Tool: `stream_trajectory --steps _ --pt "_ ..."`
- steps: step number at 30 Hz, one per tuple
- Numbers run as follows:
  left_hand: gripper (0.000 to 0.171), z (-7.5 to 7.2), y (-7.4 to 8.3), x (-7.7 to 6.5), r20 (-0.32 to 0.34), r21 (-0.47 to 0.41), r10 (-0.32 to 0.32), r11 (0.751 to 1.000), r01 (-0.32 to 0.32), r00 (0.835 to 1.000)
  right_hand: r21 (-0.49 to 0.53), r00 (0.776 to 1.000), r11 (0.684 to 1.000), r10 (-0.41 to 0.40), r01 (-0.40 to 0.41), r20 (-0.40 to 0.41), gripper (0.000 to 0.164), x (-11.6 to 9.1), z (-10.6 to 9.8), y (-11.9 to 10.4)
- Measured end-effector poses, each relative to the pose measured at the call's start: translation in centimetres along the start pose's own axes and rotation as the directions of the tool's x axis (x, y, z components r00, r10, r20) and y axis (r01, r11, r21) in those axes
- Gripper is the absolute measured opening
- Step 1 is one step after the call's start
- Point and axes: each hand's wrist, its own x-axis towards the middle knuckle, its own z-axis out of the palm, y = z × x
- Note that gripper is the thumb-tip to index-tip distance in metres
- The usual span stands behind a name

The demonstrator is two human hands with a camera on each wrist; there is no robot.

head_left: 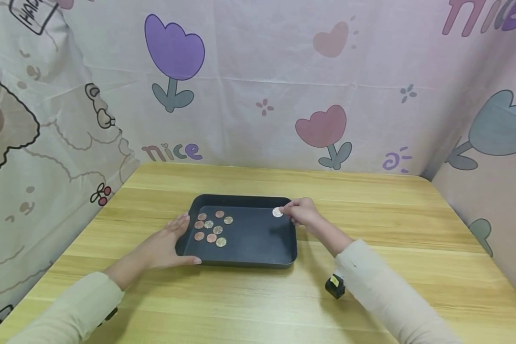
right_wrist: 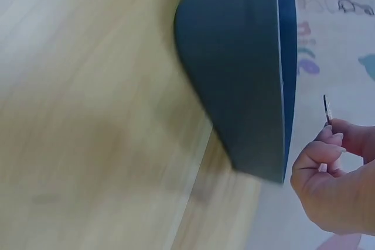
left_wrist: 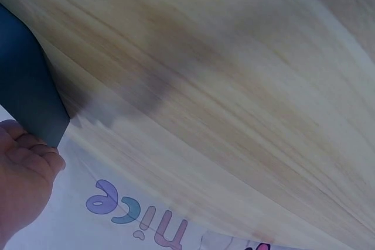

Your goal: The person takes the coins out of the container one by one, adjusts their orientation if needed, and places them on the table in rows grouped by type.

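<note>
A dark rectangular baking tray (head_left: 258, 239) lies on the table, with several copper- and gold-coloured coins (head_left: 217, 230) spread over its left part. My right hand (head_left: 304, 211) pinches a shiny coin (head_left: 277, 212) between thumb and fingertips, above the tray's far right corner. In the right wrist view that coin (right_wrist: 327, 108) stands edge-on, beyond the tray's rim (right_wrist: 281, 86). At the tray's left end, my left hand (head_left: 165, 243) is spread, its fingers against the left side and its thumb along the front wall. The left wrist view shows its fingers touching the tray wall (left_wrist: 35, 86).
The light wooden table (head_left: 258, 306) runs out around the tray. A printed cloth (head_left: 249, 62) with tulips, hearts and lettering hangs behind and at both sides. A small black device (head_left: 335, 285) shows under the right sleeve.
</note>
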Motion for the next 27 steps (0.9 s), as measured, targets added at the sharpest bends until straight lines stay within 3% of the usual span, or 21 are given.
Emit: stream_trajectory --steps 5,11,21,27 --pt "0.116 -0.1 0.1 0.0 0.002 -0.001 0.004 1.0 -0.004 1.0 0.035 1.0 0.999 -0.005 0.005 -0.001 0.015 0.1 -2.4 1.0" --pt "0.115 -0.1 0.0 0.0 0.005 -0.002 0.006 1.0 -0.006 1.0 -0.005 0.998 0.999 0.034 -0.034 -0.059 0.016 0.5 -4.3 2.6" --pt "0.116 -0.1 0.0 0.0 0.009 0.0 0.004 1.0 -0.004 1.0 -0.033 0.985 0.991 0.127 -0.132 -0.12 0.016 1.4 -5.2 5.6" --pt "0.116 0.0 0.0 0.0 0.009 0.002 -0.003 1.0 0.003 1.0 -0.129 0.979 0.979 0.135 -0.155 -0.151 0.023 1.9 -5.2 6.0"
